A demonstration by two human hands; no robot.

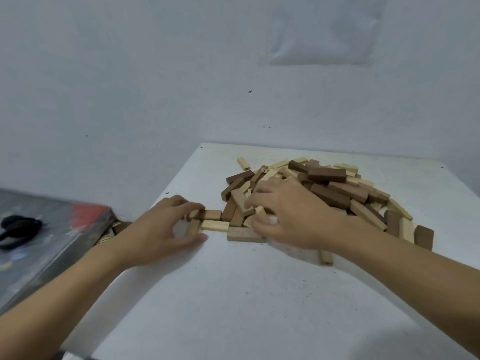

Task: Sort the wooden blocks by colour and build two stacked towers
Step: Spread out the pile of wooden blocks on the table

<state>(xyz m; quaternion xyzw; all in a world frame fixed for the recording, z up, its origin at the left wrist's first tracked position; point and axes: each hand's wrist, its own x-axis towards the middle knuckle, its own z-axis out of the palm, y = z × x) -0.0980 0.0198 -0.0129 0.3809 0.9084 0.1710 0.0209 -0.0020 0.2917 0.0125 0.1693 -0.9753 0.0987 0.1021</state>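
Speckly white table (233,294), bare white wall (117,87) (paper (322,29) taped up). Left hand (161,229) pinches a tan block (193,227); right hand (291,216) grips a pale block (261,215) in the pile (335,188).

Pale cream block (261,216) in the grip of the right hand (288,214), and a light tan block (193,227) in the left hand (166,224)! Between the two grips lie a cream block (215,225) and a reddish-tan block (213,214). Beyond the right grip, the pile (332,188) mixes cream, tan and dark chocolate brown. Under both grips, a white table (233,294) flecked with dark specks. Left of the left grip, a grey box (52,229) with a red patch, and something black on it.
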